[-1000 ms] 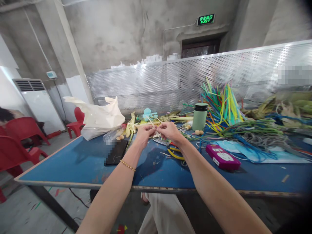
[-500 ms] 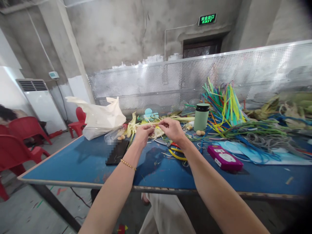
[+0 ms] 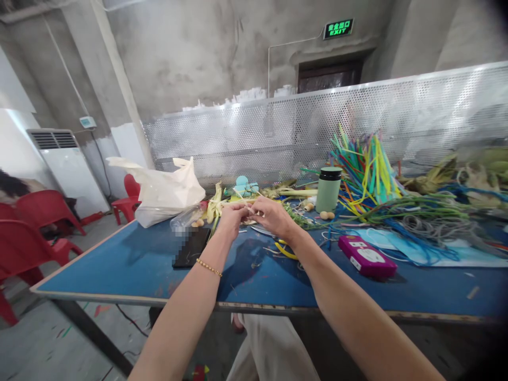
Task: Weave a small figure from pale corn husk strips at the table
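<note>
Your bare left hand (image 3: 231,217) and bare right hand (image 3: 273,216) pinch, fingertip grip, a pale, thin, husk-like strip (image 3: 250,209), mostly finger-hidden, above the blue-topped table (image 3: 119,270), well in from its near edge.

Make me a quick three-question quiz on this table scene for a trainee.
1. True or false: a gold bracelet circles the left forearm.
2. Which sits nearer the front edge of the blue table, the purple box or the green canister?
3. The right hand is: A, close beside the left hand; B, on the purple box; C, around the green canister.
Key: 1, true. 2, the purple box. 3, A.
</note>
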`<state>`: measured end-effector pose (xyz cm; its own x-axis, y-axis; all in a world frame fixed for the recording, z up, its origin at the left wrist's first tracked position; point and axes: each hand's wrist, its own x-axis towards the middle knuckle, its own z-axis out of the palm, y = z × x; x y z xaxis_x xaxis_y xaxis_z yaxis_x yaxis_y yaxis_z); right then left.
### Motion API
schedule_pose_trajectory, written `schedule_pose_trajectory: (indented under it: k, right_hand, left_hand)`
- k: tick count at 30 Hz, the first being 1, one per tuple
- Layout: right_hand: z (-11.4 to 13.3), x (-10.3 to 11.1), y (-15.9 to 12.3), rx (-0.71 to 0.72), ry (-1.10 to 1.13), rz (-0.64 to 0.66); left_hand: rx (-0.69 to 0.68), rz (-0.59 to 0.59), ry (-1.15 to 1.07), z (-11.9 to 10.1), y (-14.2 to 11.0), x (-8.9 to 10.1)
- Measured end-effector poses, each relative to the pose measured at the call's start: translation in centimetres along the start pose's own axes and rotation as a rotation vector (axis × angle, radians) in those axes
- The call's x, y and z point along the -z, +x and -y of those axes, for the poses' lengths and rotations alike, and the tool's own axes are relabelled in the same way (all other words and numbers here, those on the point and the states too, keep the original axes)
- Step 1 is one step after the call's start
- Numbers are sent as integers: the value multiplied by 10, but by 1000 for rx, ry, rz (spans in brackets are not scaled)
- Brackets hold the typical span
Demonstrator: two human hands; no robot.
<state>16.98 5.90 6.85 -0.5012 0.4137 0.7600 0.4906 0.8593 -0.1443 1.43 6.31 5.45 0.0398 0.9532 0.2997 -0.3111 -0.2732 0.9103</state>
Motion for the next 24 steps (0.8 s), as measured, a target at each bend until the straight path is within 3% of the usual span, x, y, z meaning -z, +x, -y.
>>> schedule_pose_trajectory:
  k: [6, 12, 18, 24]
  right_hand:
    - [-2, 4, 0, -168, 166, 4]
    - [-2, 6, 2, -392, 212, -123]
    - [-3, 10, 1, -453, 509, -7]
    - [-6, 8, 1, -449, 471, -47]
  left_hand:
    - [-26, 22, 21, -4, -4, -2]
    - [6, 46, 42, -5, -7, -6]
    - [24, 66, 53, -6, -6, -4]
    - [14, 69, 71, -6, -6, -3]
